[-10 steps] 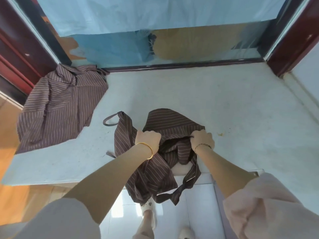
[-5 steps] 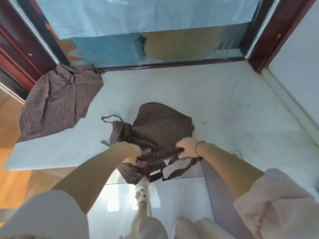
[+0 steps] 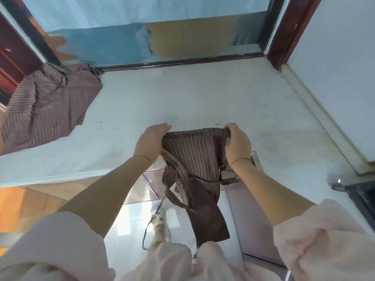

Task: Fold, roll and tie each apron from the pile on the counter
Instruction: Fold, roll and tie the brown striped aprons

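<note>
- Apron (image 3: 194, 157) held up by its top edge over the near edge of the counter (image 3: 203, 94); the rest hangs off the edge toward the floor.
- Left hand (image 3: 151, 142) grips the left corner. Right hand (image 3: 237, 145) has fingers curled over the right corner. Neither hand is free.
- Key relation: the held edge runs left-right between the hands, and the long axis drops straight down toward the person's feet. One hand per corner, both equally near.
- Straps (image 3: 176, 191) dangle loose in front of the cloth, one thin loop trailing low.
- Likely step: spreading for the first fold. Bare counter lies just beyond the hands, so laying it flat means swinging the cloth forward; the straps could get trapped underneath.
- Pile (image 3: 48, 102) of striped aprons sits at the counter's far left, well apart; left hand nearer.
</note>
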`<control>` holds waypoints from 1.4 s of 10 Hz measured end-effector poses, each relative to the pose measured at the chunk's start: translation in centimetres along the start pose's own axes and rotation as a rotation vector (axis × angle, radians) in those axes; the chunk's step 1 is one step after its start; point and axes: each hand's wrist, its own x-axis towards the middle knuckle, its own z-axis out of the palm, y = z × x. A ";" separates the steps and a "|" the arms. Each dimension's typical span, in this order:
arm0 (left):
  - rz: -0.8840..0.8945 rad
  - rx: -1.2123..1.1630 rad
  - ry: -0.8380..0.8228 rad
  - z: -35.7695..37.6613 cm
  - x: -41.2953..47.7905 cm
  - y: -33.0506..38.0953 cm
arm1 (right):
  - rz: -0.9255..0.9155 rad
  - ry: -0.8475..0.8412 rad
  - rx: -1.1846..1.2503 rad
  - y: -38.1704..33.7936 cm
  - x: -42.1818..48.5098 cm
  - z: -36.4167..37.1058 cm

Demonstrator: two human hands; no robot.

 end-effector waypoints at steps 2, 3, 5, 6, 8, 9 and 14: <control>-0.226 0.108 -1.244 2.5 -4.1 1.2 | -0.078 -1.230 -0.733 0.9 -4.4 2.0; -0.179 0.264 -0.793 1.7 -1.5 0.5 | 0.165 -0.564 -0.473 -0.1 -1.4 1.0; -0.153 -0.060 0.085 -0.5 0.0 0.4 | 0.327 0.218 0.174 -1.3 0.5 -1.1; -0.099 0.126 -0.637 0.3 -1.7 0.5 | 0.082 -0.702 -0.417 -0.5 -1.7 -0.5; -0.200 0.334 -0.709 2.1 -1.8 -0.2 | 0.141 -0.632 -0.631 -1.8 -1.3 -1.3; -0.212 0.087 -0.151 1.3 -0.3 -1.4 | 0.186 -0.109 -0.232 -1.5 0.5 -1.4; -0.571 -0.191 -0.528 -4.0 0.7 1.3 | 0.528 -0.592 -0.148 -3.4 4.0 -3.7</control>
